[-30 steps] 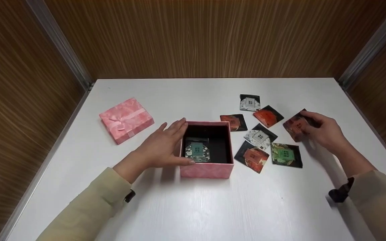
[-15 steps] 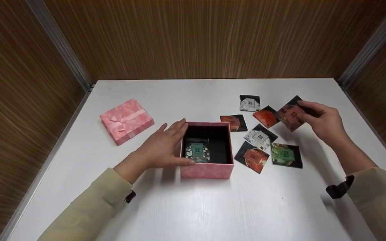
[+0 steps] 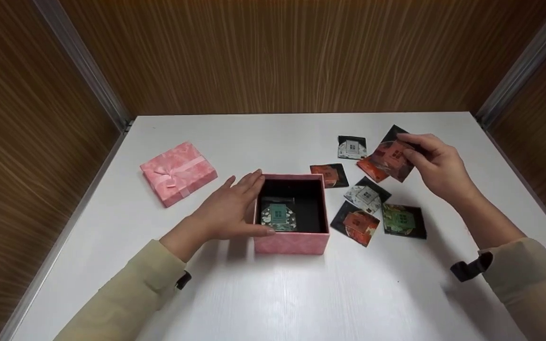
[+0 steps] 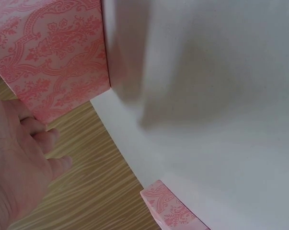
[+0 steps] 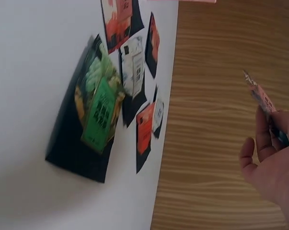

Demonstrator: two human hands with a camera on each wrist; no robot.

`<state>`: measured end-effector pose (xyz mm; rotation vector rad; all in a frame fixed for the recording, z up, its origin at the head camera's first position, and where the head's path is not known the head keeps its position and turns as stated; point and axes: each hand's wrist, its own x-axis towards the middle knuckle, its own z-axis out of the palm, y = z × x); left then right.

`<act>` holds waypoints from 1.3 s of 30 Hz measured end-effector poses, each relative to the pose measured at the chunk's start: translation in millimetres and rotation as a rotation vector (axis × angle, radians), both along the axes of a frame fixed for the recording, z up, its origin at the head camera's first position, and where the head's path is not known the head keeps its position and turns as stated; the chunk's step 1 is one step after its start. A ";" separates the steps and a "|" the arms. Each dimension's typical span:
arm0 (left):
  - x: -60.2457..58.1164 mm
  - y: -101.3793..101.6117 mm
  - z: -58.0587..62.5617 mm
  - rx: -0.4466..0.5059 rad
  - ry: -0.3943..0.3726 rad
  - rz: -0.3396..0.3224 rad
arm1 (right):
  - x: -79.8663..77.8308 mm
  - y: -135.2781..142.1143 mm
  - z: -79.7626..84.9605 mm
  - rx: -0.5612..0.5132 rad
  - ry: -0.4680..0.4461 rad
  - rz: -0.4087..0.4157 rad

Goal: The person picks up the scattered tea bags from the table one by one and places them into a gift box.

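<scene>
My left hand (image 3: 225, 208) rests against the left side of an uncovered pink box (image 3: 292, 244). Its fingers are spread fairly straight at the far left corner, and the thumb lies along the front rim. Inside the box, a dark green floral sachet (image 3: 277, 219) lies flat at the left. With thumb and fingers, my right hand (image 3: 443, 170) pinches a red-and-black sachet (image 3: 391, 158) by its right edge, up off the table. Part of an orange sachet (image 3: 371, 170) is hidden behind it. In the right wrist view the held sachet (image 5: 263, 98) appears nearly edge-on.
Right of the box lie a red sachet (image 3: 356, 223), a green one (image 3: 403, 220), a white one (image 3: 365, 196), another red one (image 3: 330, 175) and a farther white one (image 3: 352, 148). The pink bow-topped lid (image 3: 178, 173) sits at left. Wooden panels (image 3: 273, 57) border the white table.
My right hand has raised the red-and-black sachet off the table and carried it leftward, over the orange sachet. The left hand and the box have stayed in place.
</scene>
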<state>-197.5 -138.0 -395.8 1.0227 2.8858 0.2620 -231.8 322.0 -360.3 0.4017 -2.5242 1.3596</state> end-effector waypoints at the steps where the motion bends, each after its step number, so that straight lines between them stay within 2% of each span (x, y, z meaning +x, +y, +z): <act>1: 0.1 -0.1 -0.3 -0.002 0.000 0.000 | 1.2 -3.8 1.7 0.000 0.003 0.011; 9: 0.0 -0.3 -1.1 -0.004 -0.003 0.006 | 7.6 -30.5 12.4 -0.051 0.025 0.043; 15: -0.4 -1.2 -2.1 0.009 -0.003 0.007 | 9.4 -50.4 15.7 -0.073 -0.002 0.068; 26: -0.3 -1.3 -2.6 0.012 -0.004 0.012 | 12.0 -90.3 20.0 0.015 -0.068 0.177; 31: 0.0 -1.3 -2.7 0.016 -0.002 0.009 | 12.1 -106.9 18.6 -0.008 -0.097 0.236; 39: -0.8 -2.1 -3.3 0.008 -0.008 0.005 | 10.2 -128.8 7.8 0.048 -0.088 0.270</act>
